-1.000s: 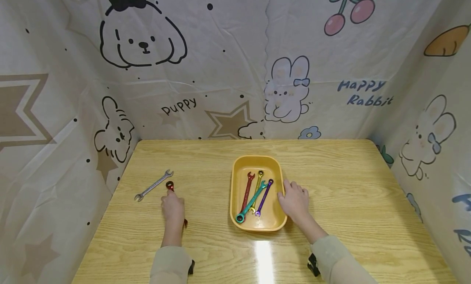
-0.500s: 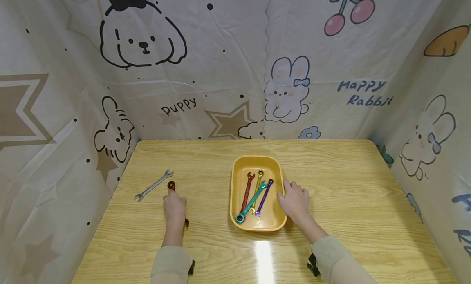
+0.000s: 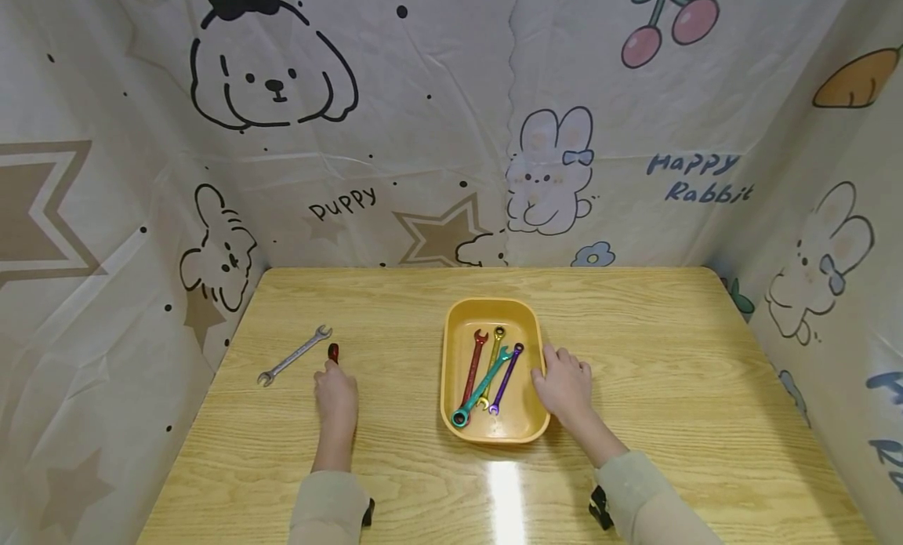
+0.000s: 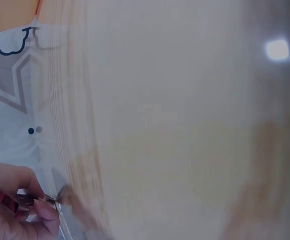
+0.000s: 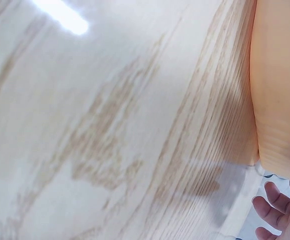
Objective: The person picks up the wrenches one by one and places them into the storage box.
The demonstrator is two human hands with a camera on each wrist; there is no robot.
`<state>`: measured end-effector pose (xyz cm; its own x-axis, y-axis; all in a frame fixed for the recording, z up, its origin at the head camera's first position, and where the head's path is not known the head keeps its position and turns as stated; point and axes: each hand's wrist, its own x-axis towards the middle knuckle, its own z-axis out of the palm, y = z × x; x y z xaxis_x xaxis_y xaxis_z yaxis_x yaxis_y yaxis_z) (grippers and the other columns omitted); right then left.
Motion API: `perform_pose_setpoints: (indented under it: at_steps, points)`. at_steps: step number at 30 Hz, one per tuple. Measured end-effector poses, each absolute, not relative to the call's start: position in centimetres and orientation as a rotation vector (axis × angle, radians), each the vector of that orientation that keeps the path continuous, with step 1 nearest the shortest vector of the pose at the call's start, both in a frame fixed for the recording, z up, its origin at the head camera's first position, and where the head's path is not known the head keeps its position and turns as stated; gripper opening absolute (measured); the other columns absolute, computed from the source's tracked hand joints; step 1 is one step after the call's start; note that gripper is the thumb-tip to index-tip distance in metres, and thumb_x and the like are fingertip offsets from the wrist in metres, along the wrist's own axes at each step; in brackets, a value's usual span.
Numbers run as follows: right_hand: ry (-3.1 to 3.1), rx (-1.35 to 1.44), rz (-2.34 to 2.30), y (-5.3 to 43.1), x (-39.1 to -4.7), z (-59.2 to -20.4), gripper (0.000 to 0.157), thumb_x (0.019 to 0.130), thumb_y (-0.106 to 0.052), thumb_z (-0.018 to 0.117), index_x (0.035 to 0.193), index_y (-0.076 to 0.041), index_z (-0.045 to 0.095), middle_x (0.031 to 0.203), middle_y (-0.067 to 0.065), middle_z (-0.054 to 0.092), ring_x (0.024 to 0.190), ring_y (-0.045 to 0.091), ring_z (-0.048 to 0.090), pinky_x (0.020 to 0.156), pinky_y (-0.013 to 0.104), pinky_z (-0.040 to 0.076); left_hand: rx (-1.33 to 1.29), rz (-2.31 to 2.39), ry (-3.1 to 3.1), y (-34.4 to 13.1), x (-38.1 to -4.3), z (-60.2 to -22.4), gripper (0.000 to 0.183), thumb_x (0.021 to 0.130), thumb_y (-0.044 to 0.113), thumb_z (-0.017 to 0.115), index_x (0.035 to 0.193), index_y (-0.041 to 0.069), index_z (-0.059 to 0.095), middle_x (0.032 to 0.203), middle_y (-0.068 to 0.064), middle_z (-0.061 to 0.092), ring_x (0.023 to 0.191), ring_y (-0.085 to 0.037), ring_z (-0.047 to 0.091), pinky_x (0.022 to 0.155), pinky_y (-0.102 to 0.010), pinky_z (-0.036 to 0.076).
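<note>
My left hand (image 3: 335, 396) grips a red wrench (image 3: 334, 352), whose end juts out ahead of the fingers at the table's left side. In the left wrist view the red wrench (image 4: 7, 202) crosses the curled fingers. A silver wrench (image 3: 295, 357) lies slantwise just to the left. My right hand (image 3: 567, 384) holds the right rim of a yellow tray (image 3: 451, 317), its thumb over the edge. Inside the tray are a red wrench (image 3: 474, 368), a yellow wrench (image 3: 498, 339), a teal wrench (image 3: 487, 384) and a purple wrench (image 3: 507, 379), the teal one lying across others.
Everything stands on a wood-grain table (image 3: 402, 333). Printed cloth (image 3: 423, 137) hangs behind it and along both sides. A bright light reflection (image 3: 506, 498) shows on the tabletop in front of the tray.
My left hand has shifted slightly right with the red wrench, which has turned so its ring end looks narrower and its lower end is hidden. My right hand and the tray stay put.
</note>
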<state>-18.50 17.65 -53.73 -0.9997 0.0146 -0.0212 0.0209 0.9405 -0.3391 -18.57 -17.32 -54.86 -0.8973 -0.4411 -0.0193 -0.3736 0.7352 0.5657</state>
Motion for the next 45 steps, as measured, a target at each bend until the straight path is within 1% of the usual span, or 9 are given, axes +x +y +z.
perform_pose_setpoints:
  at_steps: [5, 10, 12, 16, 23, 32, 40, 45]
  points:
    - [3.072, 0.029, -0.542, 17.6, -18.6, -53.7, 0.042, 0.088, -0.029, 0.048, 0.122, -0.006, 0.047, 0.107, 0.019, 0.054, 0.101, 0.037, 0.051, 0.092, 0.056, 0.028, 0.638, -0.863, -2.795, -17.0, -18.6, -54.8, 0.036, 0.081, -0.001, 0.049, 0.114, -0.016, 0.044, 0.093, -0.037, 0.047, 0.078, -0.051, 0.054, 0.064, -0.054, 0.047]
    - [3.068, 0.033, -0.546, 17.6, -18.6, -53.8, 0.041, 0.088, -0.029, 0.048, 0.121, -0.006, 0.048, 0.107, 0.019, 0.054, 0.102, 0.037, 0.050, 0.092, 0.056, 0.028, 0.617, -0.844, -2.792, -16.5, -18.7, -54.7, 0.039, 0.081, 0.000, 0.050, 0.117, -0.014, 0.043, 0.094, -0.037, 0.047, 0.076, -0.050, 0.054, 0.062, -0.053, 0.047]
    - [3.067, 0.032, -0.546, 17.6, -18.6, -53.8, 0.041, 0.088, -0.029, 0.048, 0.122, -0.006, 0.048, 0.107, 0.019, 0.054, 0.102, 0.037, 0.050, 0.092, 0.056, 0.028, 0.598, -0.833, -2.793, -16.4, -18.8, -54.7, 0.040, 0.081, 0.000, 0.050, 0.119, -0.013, 0.043, 0.094, -0.037, 0.047, 0.075, -0.050, 0.054, 0.061, -0.053, 0.047]
    - [3.069, 0.029, -0.548, 17.6, -18.6, -53.8, 0.042, 0.088, -0.030, 0.048, 0.123, -0.007, 0.047, 0.107, 0.019, 0.054, 0.102, 0.037, 0.050, 0.092, 0.056, 0.028, 0.563, -0.815, -2.782, -16.0, -18.9, -54.6, 0.038, 0.082, 0.000, 0.050, 0.117, -0.011, 0.043, 0.092, -0.035, 0.047, 0.072, -0.047, 0.054, 0.059, -0.051, 0.047]
    - [3.077, 0.027, -0.542, 17.7, -18.6, -53.7, 0.042, 0.088, -0.030, 0.048, 0.123, -0.007, 0.047, 0.107, 0.018, 0.055, 0.102, 0.037, 0.050, 0.092, 0.055, 0.029, 0.506, -0.834, -2.756, -15.2, -19.0, -54.3, 0.042, 0.082, 0.000, 0.050, 0.123, -0.007, 0.044, 0.092, -0.034, 0.048, 0.074, -0.047, 0.054, 0.060, -0.051, 0.046]
    - [3.068, 0.025, -0.548, 17.6, -18.5, -53.6, 0.042, 0.088, -0.030, 0.047, 0.123, -0.006, 0.047, 0.107, 0.019, 0.054, 0.102, 0.037, 0.050, 0.091, 0.056, 0.029, 0.414, -0.774, -2.724, -14.0, -18.9, -54.1, 0.042, 0.081, 0.000, 0.055, 0.121, -0.007, 0.045, 0.089, -0.032, 0.048, 0.072, -0.045, 0.054, 0.058, -0.050, 0.047]
    - [3.064, 0.025, -0.552, 17.6, -18.5, -53.5, 0.041, 0.088, -0.029, 0.048, 0.122, -0.006, 0.047, 0.107, 0.019, 0.054, 0.102, 0.037, 0.050, 0.091, 0.056, 0.028, 0.378, -0.785, -2.741, -13.2, -19.1, -54.0, 0.044, 0.082, 0.001, 0.056, 0.124, -0.006, 0.046, 0.092, -0.031, 0.049, 0.074, -0.043, 0.054, 0.058, -0.048, 0.047]
    - [3.060, 0.031, -0.557, 17.6, -18.5, -53.5, 0.041, 0.088, -0.030, 0.048, 0.122, -0.006, 0.047, 0.107, 0.019, 0.054, 0.102, 0.037, 0.050, 0.091, 0.056, 0.028, 0.349, -0.776, -2.738, -12.5, -19.2, -54.0, 0.042, 0.081, 0.001, 0.057, 0.121, -0.005, 0.047, 0.091, -0.029, 0.050, 0.073, -0.042, 0.054, 0.058, -0.048, 0.047]
